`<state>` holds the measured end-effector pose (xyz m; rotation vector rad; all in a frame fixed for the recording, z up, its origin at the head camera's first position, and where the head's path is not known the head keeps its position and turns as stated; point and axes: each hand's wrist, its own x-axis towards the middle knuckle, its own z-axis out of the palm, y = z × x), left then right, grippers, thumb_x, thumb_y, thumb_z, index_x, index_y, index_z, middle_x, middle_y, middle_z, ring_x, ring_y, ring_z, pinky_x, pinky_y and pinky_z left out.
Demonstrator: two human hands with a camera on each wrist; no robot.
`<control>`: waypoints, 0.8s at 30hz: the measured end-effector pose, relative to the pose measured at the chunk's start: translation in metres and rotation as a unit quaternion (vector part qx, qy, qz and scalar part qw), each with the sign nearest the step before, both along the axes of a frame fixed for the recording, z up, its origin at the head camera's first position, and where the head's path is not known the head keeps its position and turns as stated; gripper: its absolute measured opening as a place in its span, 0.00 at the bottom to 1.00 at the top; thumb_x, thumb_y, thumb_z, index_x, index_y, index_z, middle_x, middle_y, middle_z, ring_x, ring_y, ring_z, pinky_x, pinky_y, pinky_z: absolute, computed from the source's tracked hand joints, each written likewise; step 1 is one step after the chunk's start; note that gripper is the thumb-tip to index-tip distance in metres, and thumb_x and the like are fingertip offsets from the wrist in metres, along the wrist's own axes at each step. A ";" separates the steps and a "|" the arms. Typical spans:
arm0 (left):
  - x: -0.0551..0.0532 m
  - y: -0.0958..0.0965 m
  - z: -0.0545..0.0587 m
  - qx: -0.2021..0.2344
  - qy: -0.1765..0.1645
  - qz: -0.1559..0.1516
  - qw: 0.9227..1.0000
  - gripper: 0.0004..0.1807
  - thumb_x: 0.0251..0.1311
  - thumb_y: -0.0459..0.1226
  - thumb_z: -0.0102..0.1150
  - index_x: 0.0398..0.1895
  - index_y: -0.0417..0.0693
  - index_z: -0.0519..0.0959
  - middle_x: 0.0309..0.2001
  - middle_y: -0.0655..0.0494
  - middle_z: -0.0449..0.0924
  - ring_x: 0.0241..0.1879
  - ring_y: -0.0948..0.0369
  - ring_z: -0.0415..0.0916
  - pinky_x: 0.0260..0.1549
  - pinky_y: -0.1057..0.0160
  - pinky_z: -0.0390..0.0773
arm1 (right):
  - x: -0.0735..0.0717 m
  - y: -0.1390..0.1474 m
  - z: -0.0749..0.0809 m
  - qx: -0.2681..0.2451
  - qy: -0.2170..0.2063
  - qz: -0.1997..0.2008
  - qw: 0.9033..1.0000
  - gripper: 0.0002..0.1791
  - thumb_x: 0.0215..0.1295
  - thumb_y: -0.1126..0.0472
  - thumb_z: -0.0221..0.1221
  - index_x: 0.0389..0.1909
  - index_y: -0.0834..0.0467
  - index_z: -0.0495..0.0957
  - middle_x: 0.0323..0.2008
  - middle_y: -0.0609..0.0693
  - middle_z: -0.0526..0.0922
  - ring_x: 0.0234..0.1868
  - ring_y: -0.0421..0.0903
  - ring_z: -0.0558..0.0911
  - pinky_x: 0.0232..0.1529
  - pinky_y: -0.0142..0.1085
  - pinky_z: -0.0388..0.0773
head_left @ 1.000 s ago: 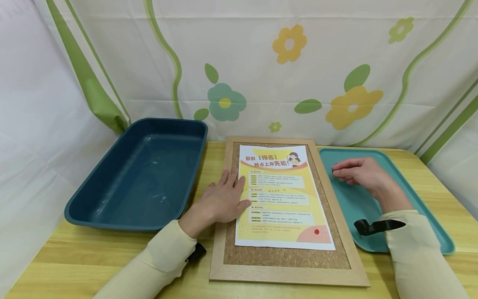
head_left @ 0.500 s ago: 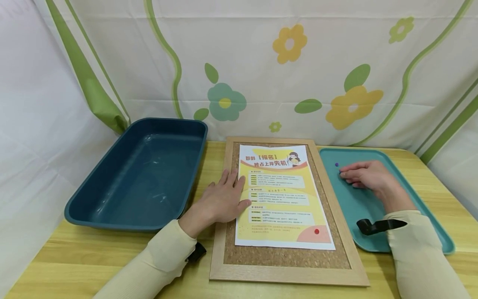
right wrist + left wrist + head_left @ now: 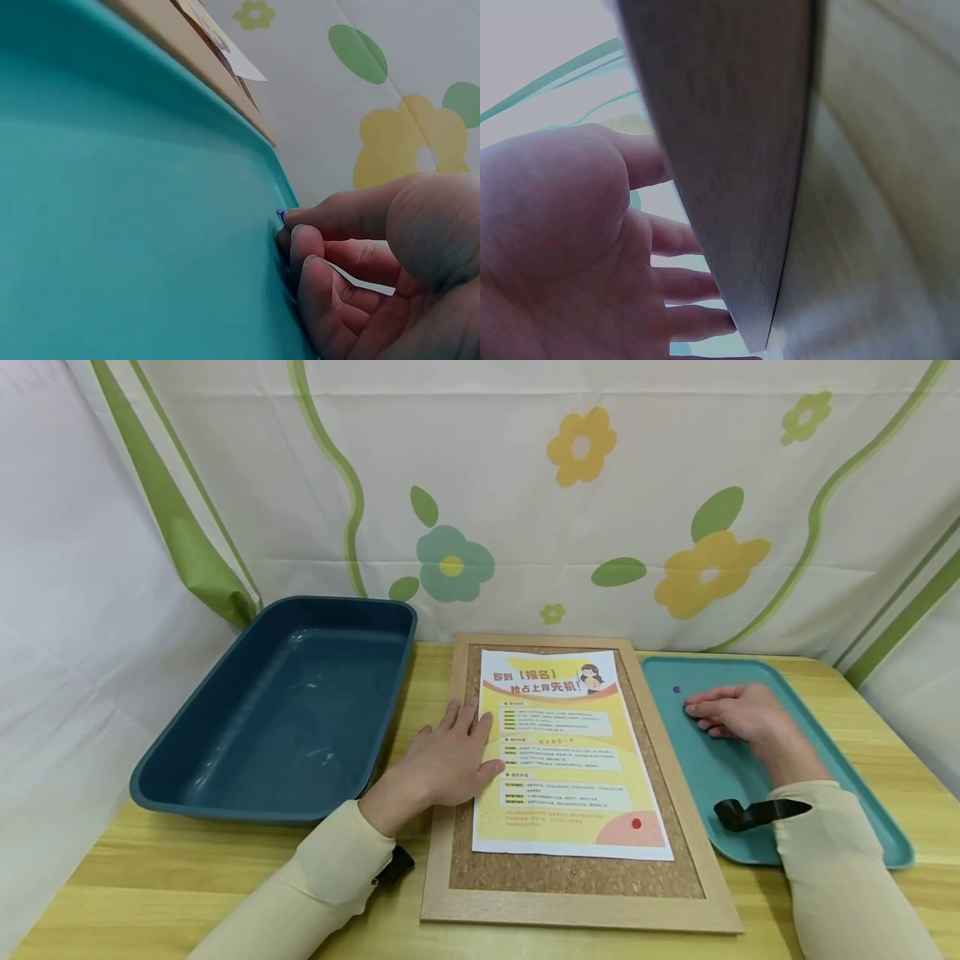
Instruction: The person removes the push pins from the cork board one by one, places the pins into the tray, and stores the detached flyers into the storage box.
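My left hand lies with fingers spread across the left frame of a cork board, its fingertips and thumb at the edge of a yellow printed poster. From below, the left wrist view shows that palm beside the board's wooden edge. Over the teal tray, my right hand has its thumb and fingertips together, pinching a tiny blue push pin, mostly hidden. A purple push pin lies on the tray just beyond those fingertips. One small blue-purple pin shows at the thumb tip in the right wrist view.
A red push pin sits in the poster's lower right corner. To the left stands a deep dark blue tub on the wooden table. Behind everything hangs a flowered white cloth.
My right hand has moved slightly right and nearer me over the tray, uncovering the purple push pin. The left hand, board and poster have stayed put.
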<state>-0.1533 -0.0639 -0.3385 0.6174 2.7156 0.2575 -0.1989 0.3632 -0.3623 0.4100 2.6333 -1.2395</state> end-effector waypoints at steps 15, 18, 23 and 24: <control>0.000 0.000 0.000 -0.003 -0.001 -0.001 1.000 0.41 0.82 0.56 0.45 0.87 0.47 0.50 0.88 0.42 0.37 0.87 0.42 0.37 0.78 0.33 0.59 | 0.000 -0.001 0.000 0.013 -0.003 0.007 1.000 0.24 0.76 0.56 0.61 0.64 0.68 0.81 0.29 0.35 0.87 0.29 0.32 0.83 0.34 0.31 0.84; 0.000 0.000 0.000 -0.005 -0.001 -0.001 1.000 0.41 0.82 0.56 0.45 0.87 0.47 0.51 0.88 0.42 0.38 0.87 0.42 0.37 0.78 0.33 0.59 | 0.000 0.000 0.000 0.003 -0.006 0.008 1.000 0.24 0.78 0.58 0.59 0.66 0.70 0.79 0.30 0.34 0.87 0.30 0.31 0.84 0.35 0.30 0.84; 0.000 0.001 0.000 -0.004 0.001 0.000 1.000 0.41 0.82 0.56 0.45 0.87 0.47 0.51 0.88 0.42 0.38 0.87 0.42 0.37 0.78 0.33 0.60 | 0.000 0.001 0.002 -0.029 -0.010 0.003 1.000 0.25 0.79 0.59 0.58 0.68 0.72 0.76 0.31 0.31 0.87 0.32 0.28 0.85 0.37 0.29 0.86; 0.000 0.001 0.000 -0.003 0.001 -0.001 1.000 0.41 0.82 0.56 0.45 0.87 0.47 0.51 0.88 0.42 0.38 0.87 0.42 0.37 0.77 0.33 0.60 | 0.001 0.001 0.002 -0.033 -0.010 0.002 0.999 0.26 0.79 0.60 0.58 0.68 0.72 0.76 0.31 0.31 0.87 0.32 0.28 0.85 0.37 0.29 0.86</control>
